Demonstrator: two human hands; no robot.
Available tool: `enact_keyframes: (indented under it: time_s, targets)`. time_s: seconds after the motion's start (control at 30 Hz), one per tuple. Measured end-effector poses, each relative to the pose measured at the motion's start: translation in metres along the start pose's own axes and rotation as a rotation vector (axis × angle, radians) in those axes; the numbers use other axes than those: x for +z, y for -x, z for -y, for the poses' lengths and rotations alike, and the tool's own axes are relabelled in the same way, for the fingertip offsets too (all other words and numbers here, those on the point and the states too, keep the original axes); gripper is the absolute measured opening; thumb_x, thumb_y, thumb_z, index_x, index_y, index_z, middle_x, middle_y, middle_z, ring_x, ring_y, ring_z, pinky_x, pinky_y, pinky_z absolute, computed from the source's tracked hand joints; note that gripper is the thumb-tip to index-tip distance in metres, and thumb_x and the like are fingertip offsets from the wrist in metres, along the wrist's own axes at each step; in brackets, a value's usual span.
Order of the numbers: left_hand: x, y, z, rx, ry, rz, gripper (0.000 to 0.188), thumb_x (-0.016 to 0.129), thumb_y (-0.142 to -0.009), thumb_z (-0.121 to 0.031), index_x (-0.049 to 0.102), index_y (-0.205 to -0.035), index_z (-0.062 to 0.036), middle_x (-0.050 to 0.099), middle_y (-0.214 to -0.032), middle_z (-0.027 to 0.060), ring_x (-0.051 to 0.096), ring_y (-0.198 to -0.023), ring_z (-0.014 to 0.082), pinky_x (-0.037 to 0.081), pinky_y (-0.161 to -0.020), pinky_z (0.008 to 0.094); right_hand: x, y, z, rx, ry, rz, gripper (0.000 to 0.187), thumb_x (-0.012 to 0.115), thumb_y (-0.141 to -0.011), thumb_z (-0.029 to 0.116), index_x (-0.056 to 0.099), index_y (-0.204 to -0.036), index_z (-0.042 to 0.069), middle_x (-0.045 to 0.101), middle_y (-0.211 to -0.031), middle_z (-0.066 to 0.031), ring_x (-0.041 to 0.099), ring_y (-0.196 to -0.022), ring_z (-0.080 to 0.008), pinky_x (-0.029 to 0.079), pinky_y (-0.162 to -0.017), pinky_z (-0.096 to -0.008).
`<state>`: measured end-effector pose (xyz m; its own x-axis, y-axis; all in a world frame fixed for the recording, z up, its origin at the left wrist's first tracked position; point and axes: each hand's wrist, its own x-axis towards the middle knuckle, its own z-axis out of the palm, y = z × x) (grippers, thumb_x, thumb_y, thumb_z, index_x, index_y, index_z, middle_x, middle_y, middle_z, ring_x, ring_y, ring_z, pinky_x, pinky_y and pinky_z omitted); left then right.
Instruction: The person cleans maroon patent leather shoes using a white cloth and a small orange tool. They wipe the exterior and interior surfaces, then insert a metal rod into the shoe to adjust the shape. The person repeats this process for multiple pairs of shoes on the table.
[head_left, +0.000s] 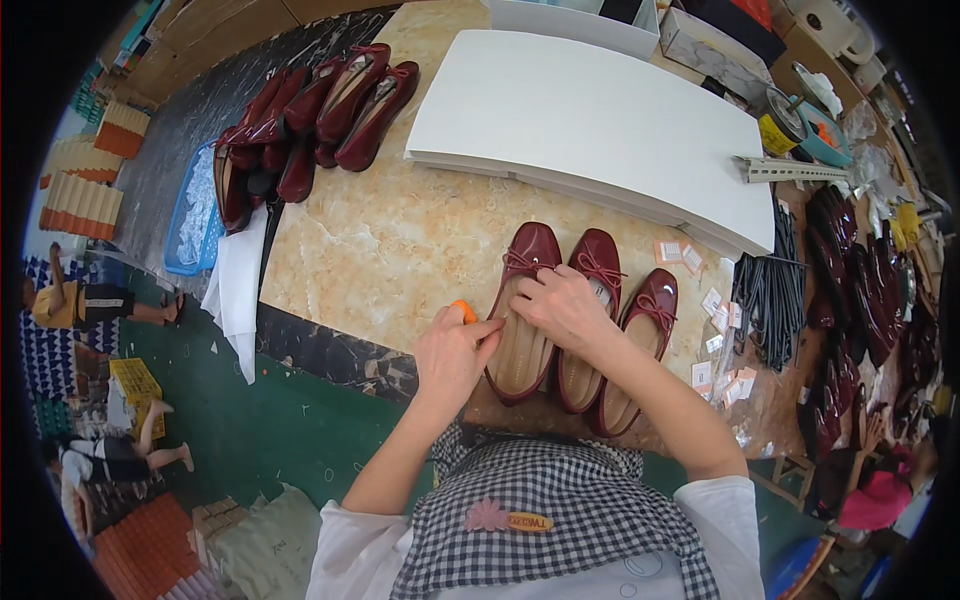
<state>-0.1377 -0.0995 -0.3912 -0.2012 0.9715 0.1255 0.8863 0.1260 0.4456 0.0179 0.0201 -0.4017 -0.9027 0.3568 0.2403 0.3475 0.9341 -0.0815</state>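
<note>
Three glossy dark-red ballet flats with bows lie side by side before me, toes pointing away. My left hand (450, 350) is curled beside the leftmost ballet flat (519, 365). A small orange object (463, 311) sticks out of its fist; its kind is hidden. Thumb and fingertips reach the flat's left edge. My right hand (565, 308) bends over the same shoe's opening, fingers pinched together just below the bow; what they grip is hidden. Its wrist crosses above the middle ballet flat (580, 385), which has paper inside its toe. The right ballet flat (650, 318) lies untouched.
A stack of white boards (590, 120) stands at the back of the marbled table (350, 260). More red flats (375, 115) cluster at the far left, near a blue basket (190, 225). Black cords (772, 300) and small tags (715, 305) lie to the right.
</note>
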Motion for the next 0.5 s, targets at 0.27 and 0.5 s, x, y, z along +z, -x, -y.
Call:
enact_keyframes:
  time_s: [0.27,0.5]
  targets:
    - [-0.0012,0.0001,-0.0015,0.008,0.0,0.0,0.014,0.074,-0.076,-0.024,0.078,-0.09,-0.0224,0.05,-0.071,0.0051,0.057,-0.07,0.0226,0.045,-0.056,0.036,0.0046,0.0035,-0.0011,0.02,-0.041,-0.038,0.011,0.062,-0.074,0.017,0.067,-0.084,0.016,0.056,-0.078,0.0021,0.057,-0.078,-0.0159,0.046,-0.069,-0.0306]
    - [-0.0033,0.0001,-0.0014,0.0,0.021,0.022,0.015,0.074,-0.077,-0.023,0.078,-0.091,-0.0214,0.05,-0.072,0.0054,0.057,-0.07,0.0229,0.045,-0.057,0.036,0.003,0.004,-0.0007,0.0,-0.017,-0.013,0.013,0.063,-0.074,0.017,0.068,-0.086,0.017,0.057,-0.079,0.0033,0.057,-0.079,-0.0149,0.045,-0.069,-0.03]
